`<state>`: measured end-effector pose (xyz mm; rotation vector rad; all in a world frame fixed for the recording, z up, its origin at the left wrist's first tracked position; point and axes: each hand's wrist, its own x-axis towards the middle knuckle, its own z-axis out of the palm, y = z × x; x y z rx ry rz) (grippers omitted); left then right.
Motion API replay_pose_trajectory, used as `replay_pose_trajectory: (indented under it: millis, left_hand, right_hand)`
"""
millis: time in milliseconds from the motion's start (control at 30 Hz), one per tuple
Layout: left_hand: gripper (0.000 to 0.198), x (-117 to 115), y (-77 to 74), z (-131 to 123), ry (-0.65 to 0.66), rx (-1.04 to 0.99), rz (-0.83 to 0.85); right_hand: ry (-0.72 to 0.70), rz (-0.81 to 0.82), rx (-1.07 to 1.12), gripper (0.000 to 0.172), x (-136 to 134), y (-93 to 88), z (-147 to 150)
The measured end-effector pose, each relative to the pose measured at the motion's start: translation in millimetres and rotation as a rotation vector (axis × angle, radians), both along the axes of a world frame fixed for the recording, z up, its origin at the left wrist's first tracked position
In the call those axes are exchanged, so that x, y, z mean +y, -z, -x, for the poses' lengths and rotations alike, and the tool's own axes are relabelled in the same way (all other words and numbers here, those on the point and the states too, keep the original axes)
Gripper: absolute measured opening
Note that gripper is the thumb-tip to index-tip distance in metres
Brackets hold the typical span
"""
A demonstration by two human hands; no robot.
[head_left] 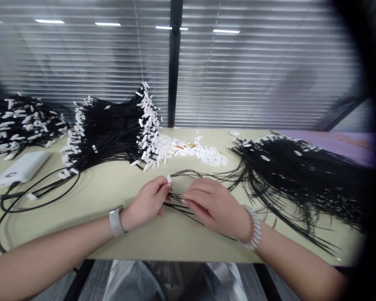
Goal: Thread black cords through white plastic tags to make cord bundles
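Note:
My left hand (150,200) is closed in a pinch on a small white connector (168,179) at the end of a thin black wire. My right hand (210,205) lies just to its right, fingers bent over a few loose black wires (188,173) on the pale green table (113,192). A watch band sits on my left wrist, a white beaded bracelet on my right.
A fanned bundle of black wires with white connectors (113,129) lies behind, another (15,123) at far left. Loose white connectors (191,151) are heaped at centre back. A tangled wire pile (301,175) spreads on the right. A white power bank (21,167) with a cable sits left.

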<state>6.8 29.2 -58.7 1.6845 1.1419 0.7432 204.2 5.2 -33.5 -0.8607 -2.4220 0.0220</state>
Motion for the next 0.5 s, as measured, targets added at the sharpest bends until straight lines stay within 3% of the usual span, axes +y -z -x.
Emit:
replay_pose_trajectory:
  millis: [200,333,500]
  left_hand:
    - [0.025,-6.8,-3.1,0.0,-0.040,0.071,-0.235]
    - [0.022,-11.9,-4.1,0.0,-0.032,0.086,-0.264]
    - [0.020,-12.9,-4.6,-0.7,-0.027,0.032,-0.228]
  right_hand:
    - [0.053,0.136,-0.199,0.024,-6.5,11.4,14.0]
    - [0.110,0.253,-0.177,0.025,-7.0,7.4,11.6]
    - [0.026,0.371,-0.107,0.025,-6.2,2.4,9.3]
